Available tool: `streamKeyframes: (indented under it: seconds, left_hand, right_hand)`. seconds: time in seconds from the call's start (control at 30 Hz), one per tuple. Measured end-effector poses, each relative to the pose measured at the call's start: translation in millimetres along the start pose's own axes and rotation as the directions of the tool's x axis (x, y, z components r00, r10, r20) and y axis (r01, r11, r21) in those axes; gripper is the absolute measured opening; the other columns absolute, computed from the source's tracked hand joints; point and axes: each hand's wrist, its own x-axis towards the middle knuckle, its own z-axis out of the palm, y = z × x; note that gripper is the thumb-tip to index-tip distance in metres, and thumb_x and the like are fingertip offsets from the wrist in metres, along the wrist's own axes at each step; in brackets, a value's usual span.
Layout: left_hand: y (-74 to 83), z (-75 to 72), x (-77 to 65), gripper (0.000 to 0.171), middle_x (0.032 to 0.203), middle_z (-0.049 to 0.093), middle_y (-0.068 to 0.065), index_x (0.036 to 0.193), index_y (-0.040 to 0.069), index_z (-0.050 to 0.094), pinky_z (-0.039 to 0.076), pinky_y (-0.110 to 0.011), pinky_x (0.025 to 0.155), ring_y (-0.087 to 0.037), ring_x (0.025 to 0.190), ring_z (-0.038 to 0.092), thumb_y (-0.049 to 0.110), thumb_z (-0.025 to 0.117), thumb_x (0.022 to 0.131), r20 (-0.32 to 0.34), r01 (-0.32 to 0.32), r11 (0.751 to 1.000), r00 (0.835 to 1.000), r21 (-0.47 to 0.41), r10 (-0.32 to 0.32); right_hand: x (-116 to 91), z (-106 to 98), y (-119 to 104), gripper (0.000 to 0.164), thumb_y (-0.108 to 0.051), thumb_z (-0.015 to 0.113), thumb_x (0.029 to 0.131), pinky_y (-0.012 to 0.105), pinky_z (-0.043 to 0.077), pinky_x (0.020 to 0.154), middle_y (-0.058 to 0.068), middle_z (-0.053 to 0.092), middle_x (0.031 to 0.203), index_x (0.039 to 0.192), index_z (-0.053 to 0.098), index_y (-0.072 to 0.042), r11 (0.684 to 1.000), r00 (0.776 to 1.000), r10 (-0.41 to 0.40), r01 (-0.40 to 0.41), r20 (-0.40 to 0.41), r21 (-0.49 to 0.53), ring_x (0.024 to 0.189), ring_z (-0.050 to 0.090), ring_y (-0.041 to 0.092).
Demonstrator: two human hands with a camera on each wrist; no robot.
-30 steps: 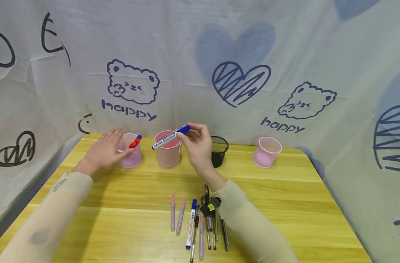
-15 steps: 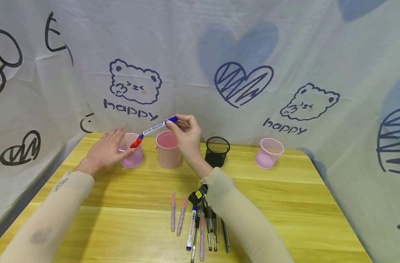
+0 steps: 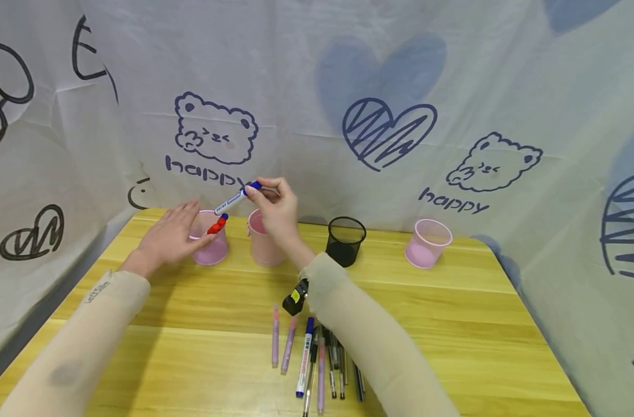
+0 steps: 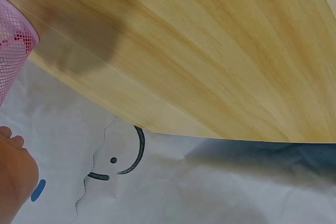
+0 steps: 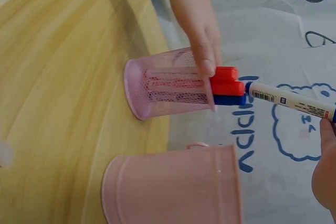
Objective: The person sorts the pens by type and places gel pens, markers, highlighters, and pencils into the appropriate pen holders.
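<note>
My left hand (image 3: 165, 238) holds a pink mesh pen cup (image 3: 211, 251) at the table's back left, thumb across the near side of its rim. Two red-capped markers (image 5: 227, 81) and a blue-capped one (image 5: 229, 99) stand in that cup, their caps above the rim. My right hand (image 3: 279, 215) pinches a white whiteboard marker (image 5: 289, 101) by its blue-capped end. The marker slants down to the left, its lower end just above the caps in the cup. In the left wrist view, only part of the left hand (image 4: 17, 174) shows, beside the mesh cup (image 4: 13, 51).
Right of the mesh cup stands a solid pink bucket (image 3: 264, 249), partly behind my right hand. Further right are a black mesh cup (image 3: 343, 252) and another pink mesh cup (image 3: 421, 252). Pink highlighters (image 3: 275, 341), a blue-capped marker (image 3: 304, 362) and several black pens lie at the front.
My right hand has carried the whiteboard marker leftward, from over the pink bucket to just above the left mesh cup, and tilted it more steeply. My left hand stays on the cup.
</note>
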Motion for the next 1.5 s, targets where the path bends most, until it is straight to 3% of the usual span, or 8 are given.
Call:
streamKeyframes:
  seconds: [0.2,0.37,0.5,0.87,1.0,1.13,1.37,1.5]
  left_hand:
    - [-0.6,1.0,-1.8,0.104,0.169,0.016,-0.029,0.161,-0.009,0.02,0.009,-0.061,0.128,-0.048,0.156,0.013,0.071,0.045,0.1,-0.001,0.006,1.0,1.0,-0.016,-0.006]
    - [-1.3,0.9,-1.5,0.103,0.17,0.015,-0.028,0.162,-0.008,0.019,0.01,-0.061,0.128,-0.048,0.156,0.013,0.07,0.045,0.1,-0.003,0.002,1.0,1.0,-0.02,-0.002]
    - [-1.0,1.5,-0.8,0.102,0.17,0.015,-0.029,0.162,-0.008,0.018,0.01,-0.062,0.127,-0.049,0.156,0.014,0.068,0.047,0.101,-0.004,-0.007,1.0,1.0,-0.027,0.007]
    - [0.0,0.4,-1.1,0.103,0.17,0.015,-0.029,0.162,-0.009,0.018,0.01,-0.061,0.128,-0.048,0.156,0.015,0.069,0.045,0.101,-0.005,-0.004,1.0,1.0,-0.021,0.004]
    - [-1.1,0.8,-0.8,0.103,0.17,0.015,-0.029,0.162,-0.008,0.017,0.01,-0.06,0.128,-0.048,0.156,0.014,0.07,0.044,0.101,-0.002,-0.004,1.0,1.0,-0.012,0.004]
    - [-1.4,1.2,-0.1,0.104,0.17,0.014,-0.029,0.162,-0.009,0.016,0.009,-0.061,0.128,-0.048,0.156,0.013,0.07,0.043,0.101,0.004,-0.001,1.0,1.0,-0.01,0.002]
    - [-0.7,0.6,-0.6,0.102,0.17,0.013,-0.029,0.162,-0.009,0.016,0.009,-0.059,0.128,-0.047,0.156,0.014,0.068,0.045,0.101,0.001,-0.001,1.0,1.0,-0.014,0.001]
    - [-0.2,-0.3,-0.7,0.102,0.17,0.013,-0.029,0.162,-0.009,0.016,0.009,-0.059,0.128,-0.047,0.156,0.014,0.068,0.045,0.102,0.003,-0.004,1.0,1.0,-0.007,0.004]
  right_hand:
    - [0,9,12,0.025,0.003,0.074,0.093,0.027,0.062,0.085,0.021,0.069,0.113,0.115,0.063,0.007,0.998,1.0,0.021,-0.022,-0.005,-0.056,0.098,0.074,0.022]
    - [-2,14,18,0.025,-0.007,0.076,0.094,0.022,0.051,0.043,0.014,0.074,0.106,0.117,0.065,-0.002,0.991,0.995,0.103,-0.103,-0.011,-0.085,0.056,0.058,0.008]
    - [-4,16,25,0.025,-0.008,0.075,0.095,0.022,0.041,0.035,0.013,0.075,0.105,0.117,0.066,-0.003,0.985,0.991,0.134,-0.134,-0.002,-0.109,0.048,0.047,0.011]
    - [-7,13,39,0.024,-0.009,0.071,0.099,0.019,0.043,0.042,0.007,0.076,0.106,0.123,0.075,-0.007,0.943,0.986,0.166,-0.149,0.034,-0.297,0.057,0.053,0.015]
    - [-5,14,43,0.025,-0.012,0.069,0.101,0.015,0.053,0.058,0.007,0.076,0.115,0.125,0.076,-0.01,0.892,0.977,0.198,-0.146,0.081,-0.429,0.073,0.066,0.014]
    - [-4,16,41,0.033,-0.012,0.066,0.103,0.017,0.058,0.085,0.009,0.071,0.133,0.136,0.071,-0.012,0.816,0.95,0.263,-0.127,0.167,-0.564,0.11,0.072,0.016]
    - [-3,21,33,0.043,-0.015,0.063,0.104,0.026,0.055,0.101,0.006,0.062,0.147,0.147,0.061,-0.014,0.691,0.881,0.376,-0.061,0.287,-0.721,0.127,0.065,0.022]
    - [-5,23,28,0.045,-0.014,0.064,0.104,0.028,0.056,0.102,0.004,0.06,0.15,0.149,0.06,-0.018,0.702,0.86,0.416,-0.098,0.295,-0.705,0.13,0.063,0.023]
